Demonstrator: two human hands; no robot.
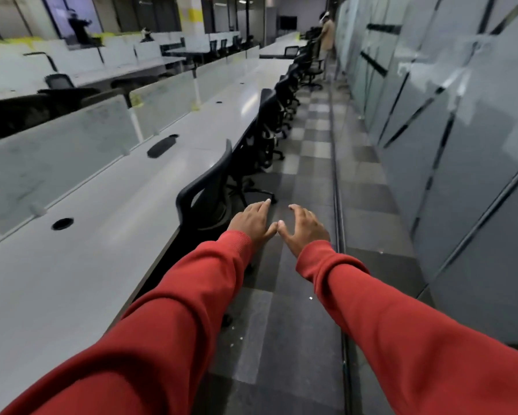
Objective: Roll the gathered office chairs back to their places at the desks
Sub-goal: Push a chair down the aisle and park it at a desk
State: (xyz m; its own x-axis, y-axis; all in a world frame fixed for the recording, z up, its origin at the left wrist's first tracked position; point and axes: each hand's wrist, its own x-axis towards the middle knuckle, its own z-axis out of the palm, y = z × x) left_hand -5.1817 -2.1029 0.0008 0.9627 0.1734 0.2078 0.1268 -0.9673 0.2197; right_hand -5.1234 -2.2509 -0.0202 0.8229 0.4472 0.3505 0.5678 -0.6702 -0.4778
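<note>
Left hand point(253, 220) and right hand point(304, 227) extended, thumbs touching, fingers point(262, 207) wide, holding nothing; nearest chair point(205, 187), tucked at bench point(102, 235), just left.

Dim, cool indoor light overall. Brightest patch at the window point(57, 10) top left, washed out and bluish. Soft streaky glare along the desk top point(245, 106) and on the frosted wall panels point(431, 70). Deep shadow under the desk edge; chairs point(204, 187) nearly black, hardly any detail. Strong wide-angle bend toward the edges, panel lines curved. Soft and smeary throughout, far end blurred, red sleeves point(192, 295) sharpest.
</note>
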